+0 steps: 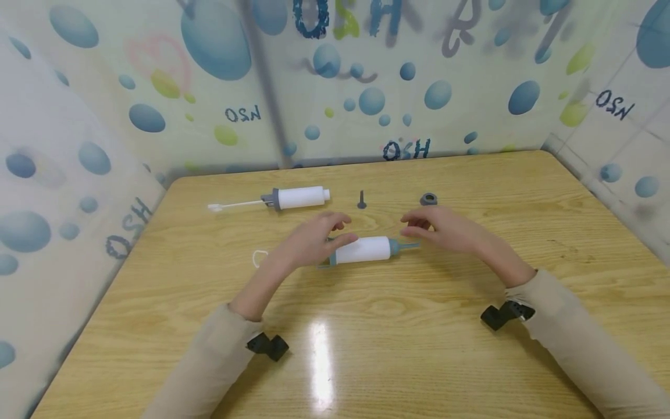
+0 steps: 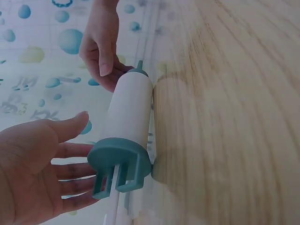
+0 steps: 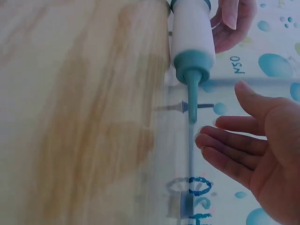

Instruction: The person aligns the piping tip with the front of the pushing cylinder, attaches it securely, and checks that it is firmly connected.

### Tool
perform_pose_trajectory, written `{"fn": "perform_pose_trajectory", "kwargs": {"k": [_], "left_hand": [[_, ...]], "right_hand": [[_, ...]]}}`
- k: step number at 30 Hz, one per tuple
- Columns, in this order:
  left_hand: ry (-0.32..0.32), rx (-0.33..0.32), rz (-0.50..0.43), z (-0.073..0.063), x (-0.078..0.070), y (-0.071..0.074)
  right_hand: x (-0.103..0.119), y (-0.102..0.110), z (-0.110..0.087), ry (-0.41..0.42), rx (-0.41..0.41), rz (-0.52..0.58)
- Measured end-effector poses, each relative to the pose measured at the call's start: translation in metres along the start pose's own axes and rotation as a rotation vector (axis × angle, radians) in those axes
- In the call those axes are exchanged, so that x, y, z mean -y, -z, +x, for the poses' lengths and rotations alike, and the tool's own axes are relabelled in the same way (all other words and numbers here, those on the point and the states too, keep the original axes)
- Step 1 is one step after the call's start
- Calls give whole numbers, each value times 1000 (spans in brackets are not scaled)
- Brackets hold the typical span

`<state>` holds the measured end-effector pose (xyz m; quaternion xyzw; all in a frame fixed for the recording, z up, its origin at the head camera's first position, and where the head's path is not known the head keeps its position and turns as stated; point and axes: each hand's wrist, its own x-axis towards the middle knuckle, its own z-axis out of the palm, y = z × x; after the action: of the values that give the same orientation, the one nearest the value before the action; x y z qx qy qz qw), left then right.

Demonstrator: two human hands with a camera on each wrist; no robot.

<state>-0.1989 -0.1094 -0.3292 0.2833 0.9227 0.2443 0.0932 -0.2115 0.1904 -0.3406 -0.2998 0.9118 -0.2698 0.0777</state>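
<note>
A large white-barrelled decorating syringe [image 1: 363, 249] lies on its side on the wooden table, with a teal nozzle [image 3: 192, 89] pointing right and a teal finger-grip flange [image 2: 119, 157] at its left end. Its white plunger ring [image 1: 256, 256] shows left of my left wrist. My left hand [image 1: 311, 240] is beside the flange end, fingers extended and thumb apart, holding nothing. In the left wrist view its fingertips reach right up to the flange. Just past the nozzle tip, my right hand [image 1: 445, 228] hovers with relaxed fingers, holding nothing.
Farther back on the table [image 1: 387, 349] lies a second white syringe [image 1: 302, 198] with grey fittings and its plunger drawn out. A small grey nozzle [image 1: 362, 201] stands near it, and a grey ring-shaped cap [image 1: 428, 199] lies behind my right hand. A patterned wall covering [image 1: 324, 134] rises behind.
</note>
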Motion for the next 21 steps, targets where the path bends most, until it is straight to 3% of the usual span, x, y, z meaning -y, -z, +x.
{"fn": "perform_pose_trajectory", "kwargs": {"k": [11, 21], "left_hand": [[-17, -182, -68, 15, 5, 0], [70, -185, -101, 40, 5, 1]], "right_hand": [[-25, 22, -1, -22, -141, -36], [-46, 31, 5, -94, -150, -104]]}}
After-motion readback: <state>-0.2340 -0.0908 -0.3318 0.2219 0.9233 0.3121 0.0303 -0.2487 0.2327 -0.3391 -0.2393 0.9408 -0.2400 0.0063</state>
